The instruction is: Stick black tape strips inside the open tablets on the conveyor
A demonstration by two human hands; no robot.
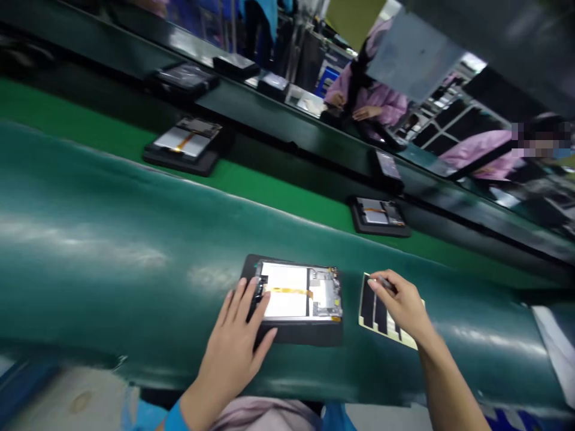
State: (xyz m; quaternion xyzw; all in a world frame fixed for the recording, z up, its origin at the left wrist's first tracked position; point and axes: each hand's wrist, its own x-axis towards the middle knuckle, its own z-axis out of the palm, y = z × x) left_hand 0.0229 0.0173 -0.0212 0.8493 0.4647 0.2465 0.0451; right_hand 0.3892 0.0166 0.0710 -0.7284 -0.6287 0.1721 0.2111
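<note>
An opened tablet (287,305) lies on a dark foam pad (305,335), its white battery, an orange-yellow ribbon cable and circuit parts exposed. My left hand (240,335) rests open over the left end of the tablet, fingers stretched out across its edge and the pad. To the right, my right hand (402,302) is closed in a pinch over a pale yellow sheet (366,321) with black strips on it. A slim dark tool (387,284) shows between the fingers; its exact kind is partly hidden. The fingertips are at the sheet's upper left corner.
Beyond the green mat (112,239) runs a bright green belt (278,194). It carries another opened tablet (184,143) on a pad at left and a further one (380,212) at right. Across a dark ledge, a person in pink (372,102) works with their hands.
</note>
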